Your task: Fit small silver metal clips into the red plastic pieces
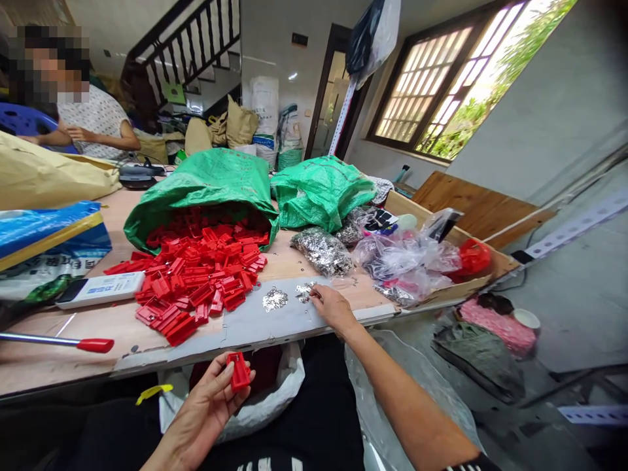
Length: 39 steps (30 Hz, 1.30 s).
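My left hand (209, 402) is closed around a small red plastic housing (239, 371), held above the lap just in front of the table edge. My right hand (334, 307) reaches onto the table with its fingertips pinched together at a small pile of flat metal pieces (303, 290). What is between those fingertips is too small to make out. Just left of it lies a second pile of metal pieces (275, 299) on a grey sheet (260, 327). Many red plastic housings (196, 275) spill onto the table from an open green sack (216, 173).
Beyond the piles sit a second green sack (321, 190), a clear bag of metal pieces (322, 252) and crumpled plastic bags (407, 252). A white box (105, 289) and a red-handled tool (93, 345) lie left. An open white sack (265, 405) hangs below the edge. A person (93, 124) sits opposite.
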Each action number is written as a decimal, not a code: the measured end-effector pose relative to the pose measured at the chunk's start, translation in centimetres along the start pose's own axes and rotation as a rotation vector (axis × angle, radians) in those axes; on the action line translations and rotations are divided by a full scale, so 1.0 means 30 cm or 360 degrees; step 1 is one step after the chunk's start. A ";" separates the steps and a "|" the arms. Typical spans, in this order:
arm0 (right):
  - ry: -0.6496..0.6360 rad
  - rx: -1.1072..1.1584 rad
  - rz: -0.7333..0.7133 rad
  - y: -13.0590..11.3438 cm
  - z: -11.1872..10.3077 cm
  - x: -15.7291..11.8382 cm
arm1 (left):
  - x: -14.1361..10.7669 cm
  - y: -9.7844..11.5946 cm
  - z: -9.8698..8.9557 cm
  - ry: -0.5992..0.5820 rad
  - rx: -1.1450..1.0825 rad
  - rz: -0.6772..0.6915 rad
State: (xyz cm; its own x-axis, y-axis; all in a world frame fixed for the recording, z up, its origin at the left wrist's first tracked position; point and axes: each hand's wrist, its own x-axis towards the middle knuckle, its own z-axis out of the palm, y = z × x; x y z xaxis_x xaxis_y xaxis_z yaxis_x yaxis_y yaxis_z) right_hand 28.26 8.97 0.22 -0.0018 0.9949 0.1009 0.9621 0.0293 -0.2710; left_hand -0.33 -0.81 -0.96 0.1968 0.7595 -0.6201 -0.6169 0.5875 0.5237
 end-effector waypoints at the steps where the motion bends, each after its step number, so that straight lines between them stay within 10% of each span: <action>1: -0.0007 0.0005 -0.0007 -0.007 0.000 -0.001 | 0.001 -0.002 0.001 0.0001 -0.0002 -0.0005; 18: -0.0145 -0.0164 -0.0130 -0.181 0.033 0.068 | -0.008 0.000 0.001 -0.0061 -0.0061 0.0179; 33: 0.0086 0.0041 -0.0257 -0.119 0.022 0.033 | 0.011 0.041 0.056 -0.0118 0.0648 0.1201; 39: 0.0182 0.0879 -0.0312 -0.198 -0.050 -0.025 | 0.031 0.026 0.027 -0.0099 0.1089 0.1533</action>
State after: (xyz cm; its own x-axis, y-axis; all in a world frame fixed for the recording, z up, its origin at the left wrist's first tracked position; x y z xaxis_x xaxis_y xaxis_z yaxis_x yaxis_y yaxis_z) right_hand 22.94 7.90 3.20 -0.1061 0.9500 0.2936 0.6627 0.2877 -0.6915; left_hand -0.02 0.56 -0.67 -0.0776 0.9721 0.2213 0.0015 -0.2218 0.9751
